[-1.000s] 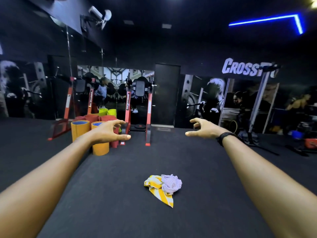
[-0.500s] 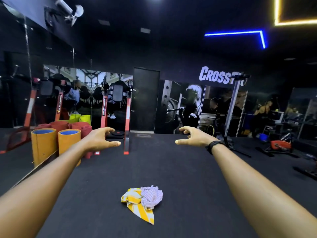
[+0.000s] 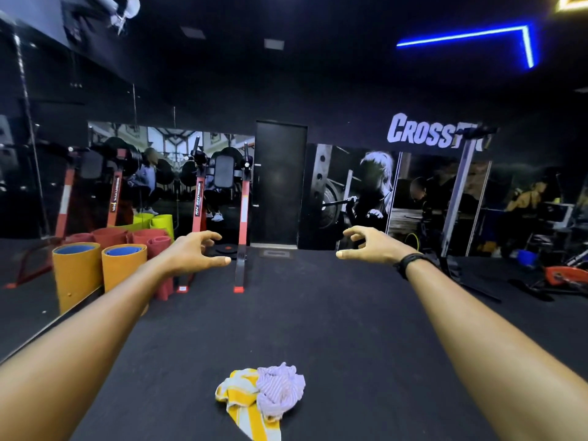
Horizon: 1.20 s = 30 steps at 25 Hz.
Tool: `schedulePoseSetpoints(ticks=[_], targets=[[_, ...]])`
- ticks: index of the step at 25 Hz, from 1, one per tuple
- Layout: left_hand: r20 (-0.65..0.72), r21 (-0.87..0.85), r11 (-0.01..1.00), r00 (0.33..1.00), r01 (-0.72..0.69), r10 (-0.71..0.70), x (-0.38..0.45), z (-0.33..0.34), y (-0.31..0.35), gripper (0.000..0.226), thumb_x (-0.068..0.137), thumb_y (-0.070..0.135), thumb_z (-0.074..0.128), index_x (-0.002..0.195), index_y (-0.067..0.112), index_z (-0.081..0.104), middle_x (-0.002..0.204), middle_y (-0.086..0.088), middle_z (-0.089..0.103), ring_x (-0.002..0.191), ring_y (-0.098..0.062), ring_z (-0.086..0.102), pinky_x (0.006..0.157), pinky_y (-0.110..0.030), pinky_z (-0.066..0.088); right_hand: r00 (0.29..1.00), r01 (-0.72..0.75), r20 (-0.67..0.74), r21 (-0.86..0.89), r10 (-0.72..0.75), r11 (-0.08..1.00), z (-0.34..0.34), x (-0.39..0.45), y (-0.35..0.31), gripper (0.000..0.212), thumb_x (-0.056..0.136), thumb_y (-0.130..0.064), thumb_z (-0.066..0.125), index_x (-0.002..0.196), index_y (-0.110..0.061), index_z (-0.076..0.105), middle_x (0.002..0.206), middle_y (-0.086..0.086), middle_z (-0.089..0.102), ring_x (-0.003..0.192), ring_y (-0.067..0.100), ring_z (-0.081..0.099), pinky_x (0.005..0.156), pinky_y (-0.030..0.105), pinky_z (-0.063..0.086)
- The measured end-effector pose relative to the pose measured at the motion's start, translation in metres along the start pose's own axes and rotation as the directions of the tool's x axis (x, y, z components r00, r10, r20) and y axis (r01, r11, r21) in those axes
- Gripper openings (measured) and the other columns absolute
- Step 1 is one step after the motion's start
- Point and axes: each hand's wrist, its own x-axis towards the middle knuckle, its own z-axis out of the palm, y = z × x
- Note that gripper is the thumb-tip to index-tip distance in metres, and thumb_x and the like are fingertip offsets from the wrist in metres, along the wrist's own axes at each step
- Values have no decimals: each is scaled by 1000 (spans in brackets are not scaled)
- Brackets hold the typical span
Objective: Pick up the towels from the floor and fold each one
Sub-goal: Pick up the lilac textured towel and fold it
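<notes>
towels: yellow-striped towel [image 3: 243, 399] and lilac towel [image 3: 280, 389] lie crumpled, touching, on the black floor [image 3: 350, 345]
left hand [image 3: 194, 251]: stretched out, grip loose, holding nothing
right hand [image 3: 370, 245]: same deal, nothing in it

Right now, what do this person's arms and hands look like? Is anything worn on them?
Both forearms are bare, with no sleeves in view. The left hand wears nothing: no glove, ring or band shows. The right hand is also ungloved, but a dark band, like a watch strap or bracelet, circles its wrist.
</notes>
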Motion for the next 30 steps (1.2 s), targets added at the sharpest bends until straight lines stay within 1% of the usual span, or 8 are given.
schedulePoseSetpoints(ticks=[3, 7, 12, 16, 21, 23, 27, 30], targets=[[-23, -30, 999, 1000, -10, 9, 48, 14, 9, 67, 75, 43, 76, 134, 22, 52, 134, -5, 57, 120, -19, 54, 103, -35, 43, 999, 21, -33, 50, -19, 999, -12, 56, 24, 69, 75, -47, 76, 134, -24, 50, 130, 3, 54, 113, 18, 57, 100, 34, 45], [-15, -18, 1000, 1000, 7, -7, 109, 42, -3, 68, 75, 43, 77, 135, 22, 51, 134, -4, 56, 121, -19, 53, 103, -35, 44, 999, 49, -12, 88, -48, 995, 9, 131, 55, 67, 73, -46, 77, 132, -24, 53, 127, 4, 56, 110, 18, 59, 98, 38, 49], [1, -17, 999, 999, 34, -34, 201, 73, -50, 70, 74, 43, 78, 135, 23, 51, 133, -4, 56, 120, -19, 54, 104, -36, 44, 998, 49, 43, 86, -52, 995, 50, 230, 82, 66, 72, -51, 77, 129, -27, 54, 125, 0, 55, 112, 17, 58, 102, 39, 46], [14, -14, 999, 999, 35, -35, 301, 88, -91, 71, 71, 45, 79, 133, 24, 52, 132, -5, 57, 122, -19, 53, 106, -38, 43, 997, 32, 64, 53, -35, 998, 71, 337, 95, 66, 71, -52, 77, 129, -28, 54, 126, 1, 56, 114, 18, 57, 103, 40, 45], [36, -19, 1000, 999, 21, -21, 425, 92, -125, 68, 74, 41, 79, 133, 20, 53, 130, -6, 58, 118, -19, 55, 101, -31, 43, 997, 15, 74, 23, -17, 1000, 87, 455, 101, 68, 70, -54, 77, 129, -29, 54, 125, 0, 56, 115, 18, 57, 104, 40, 44], [61, -20, 999, 997, 38, -36, 464, 108, -142, 68, 74, 39, 79, 133, 19, 53, 129, -7, 58, 117, -20, 56, 100, -30, 43, 995, -1, 104, 11, 0, 1000, 104, 495, 111, 69, 71, -54, 76, 131, -28, 53, 128, 0, 55, 116, 18, 56, 104, 39, 44], [142, 31, 997, 987, 67, -71, 518, 155, -181, 72, 73, 44, 79, 135, 21, 52, 131, -6, 58, 120, -19, 55, 102, -31, 44, 981, -17, 190, -23, 21, 1000, 156, 559, 139, 69, 73, -54, 74, 132, -26, 52, 133, 1, 55, 119, 17, 54, 102, 36, 43], [178, 43, 990, 974, 136, -142, 548, 193, -215, 72, 74, 44, 78, 136, 18, 51, 132, -8, 58, 121, -21, 55, 103, -32, 42, 965, -10, 261, -2, 11, 1000, 204, 605, 167, 68, 74, -54, 74, 132, -25, 53, 135, 1, 54, 124, 16, 50, 104, 35, 41]])
